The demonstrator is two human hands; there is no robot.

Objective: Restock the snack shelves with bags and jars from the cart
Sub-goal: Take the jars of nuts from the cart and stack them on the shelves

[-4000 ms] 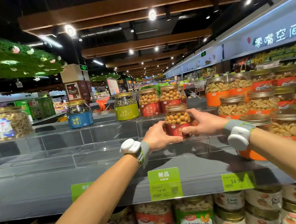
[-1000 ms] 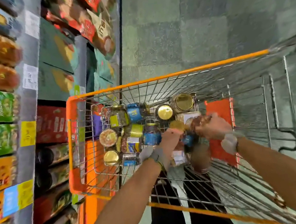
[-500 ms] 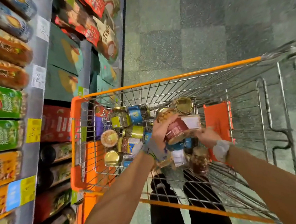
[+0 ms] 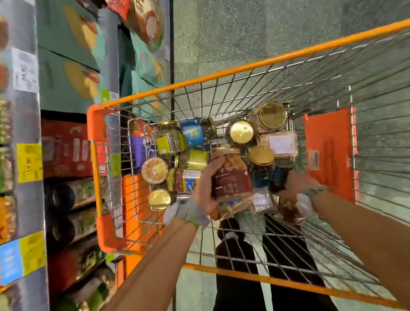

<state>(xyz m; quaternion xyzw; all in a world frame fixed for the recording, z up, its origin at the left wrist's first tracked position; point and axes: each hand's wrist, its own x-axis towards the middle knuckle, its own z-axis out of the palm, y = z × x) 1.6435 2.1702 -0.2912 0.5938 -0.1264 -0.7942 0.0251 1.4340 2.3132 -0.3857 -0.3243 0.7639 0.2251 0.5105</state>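
I look down into an orange-rimmed wire cart (image 4: 104, 165) holding several gold-lidded jars. My left hand (image 4: 207, 180) grips a clear jar of nuts with a dark red label (image 4: 231, 178), lifted above the pile. My right hand (image 4: 294, 184) is down among the jars at the cart's near right, beside a jar with a red label (image 4: 288, 210); its fingers are hidden, so I cannot tell whether it holds anything. A blue-labelled jar (image 4: 195, 132) and a green-labelled jar (image 4: 170, 141) lie on their sides at the far left.
Snack shelves (image 4: 31, 159) full of bags and boxes run along the left, with price tags on their edges. The cart's orange child-seat flap (image 4: 330, 153) stands at the right. Grey tiled floor (image 4: 248, 18) lies beyond the cart. My legs show beneath the basket.
Four seconds ago both hands set a jar on the top shelf. Since then I turned to the cart; my left hand picked up the red-labelled nut jar and my right hand reached lower.
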